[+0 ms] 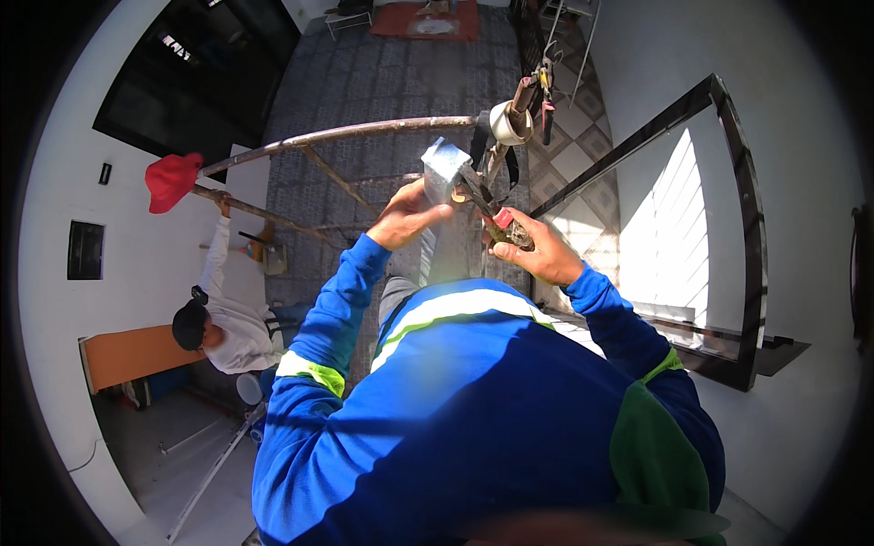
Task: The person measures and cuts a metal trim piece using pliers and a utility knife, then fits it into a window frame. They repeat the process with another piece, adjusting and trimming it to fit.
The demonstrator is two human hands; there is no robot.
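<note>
My left hand (410, 217) is closed around a shiny silver metal profile (445, 166) with a squared end, held up in front of my chest. My right hand (544, 252) grips pliers (503, 218) with red on the handles. Their dark jaws reach to the profile's edge, beside my left fingertips. Whether the jaws are closed on the metal, I cannot tell. Just beyond my hands, a cream-coloured roll (511, 124) sits over the end of a rusty pipe frame (364, 129).
A red cap (173, 182) covers the frame's left end. On the left a person (238, 332) in a dark cap reaches a hand to the frame. More hand tools (546, 86) hang at its right end. A dark rectangular frame (748, 218) stands against the right wall.
</note>
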